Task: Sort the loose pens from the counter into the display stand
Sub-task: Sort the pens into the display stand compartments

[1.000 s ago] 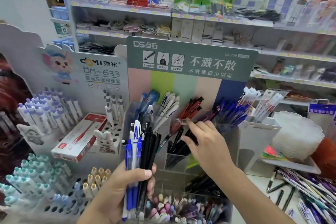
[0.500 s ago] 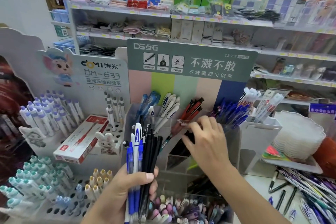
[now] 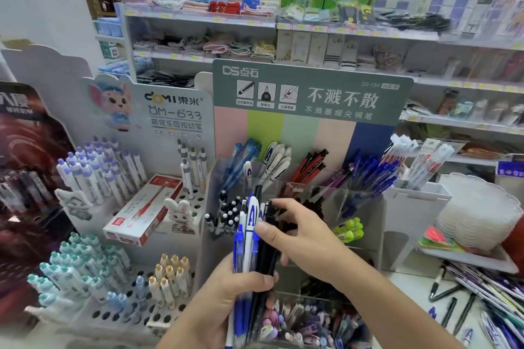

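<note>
My left hand [image 3: 226, 289] grips a bundle of pens [image 3: 249, 249], blue, white and black, held upright in front of the display stand [image 3: 309, 133]. My right hand [image 3: 303, 238] has come to the top of the bundle and pinches a black pen [image 3: 268, 224] there between thumb and fingers. The stand has clear compartments holding blue, white, red, purple and dark blue pens in its back row. Black pens fill a lower compartment behind my right hand. Loose pens [image 3: 465, 300] lie on the counter at the lower right.
A white peg stand [image 3: 119, 317] with pastel pens stands at the left, with a red and white pen box [image 3: 144, 212] on it. A clear bin of pens [image 3: 309, 326] sits below my hands. A white holder [image 3: 411, 224] and stacked white trays [image 3: 479, 215] stand at the right.
My right hand has drawn back from the black-pen compartment of the stand to the bundle in my left hand and taken hold of a black pen there.
</note>
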